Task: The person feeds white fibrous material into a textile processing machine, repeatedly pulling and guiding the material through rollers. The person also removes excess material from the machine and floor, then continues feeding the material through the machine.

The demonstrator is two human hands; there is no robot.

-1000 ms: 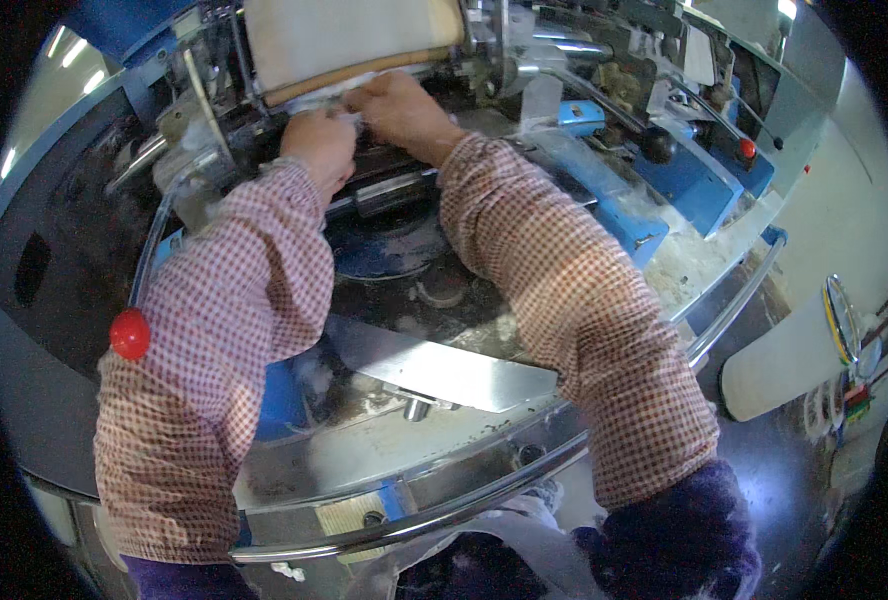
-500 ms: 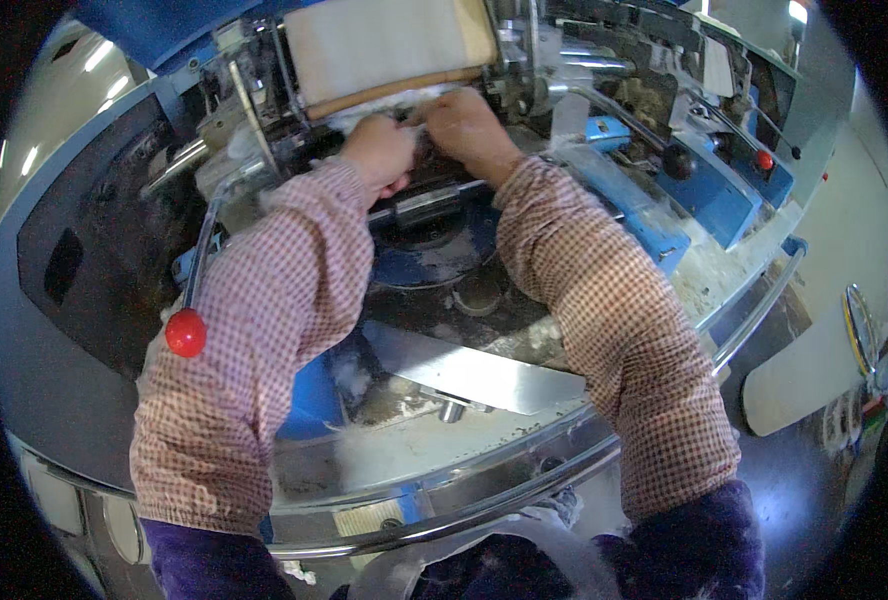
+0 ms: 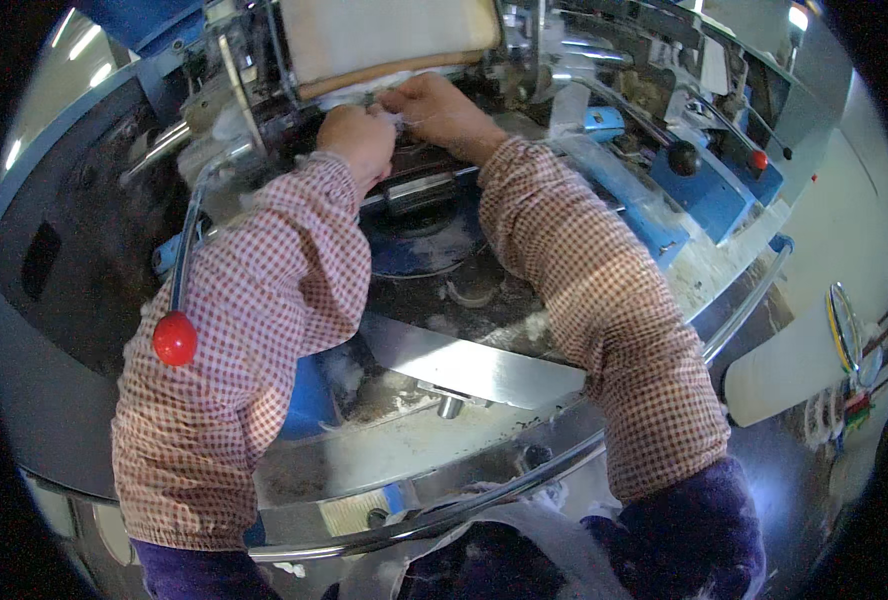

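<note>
I watch the bare left hand [image 3: 357, 138] and right hand [image 3: 442, 112] pinch wispy white fibre [image 3: 395, 118], fingers narrowed. A rounded brown bar [image 3: 401, 73] lies beyond.

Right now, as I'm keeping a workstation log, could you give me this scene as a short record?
Left hand: fingers curled, beside the right hand
Right hand: bent toward the left
Between hands: white fluff; exact grip hidden
Beyond hands: brown strip under a pale panel
Nearer the wearer: bare metal plate
Sleeves: checked
</note>
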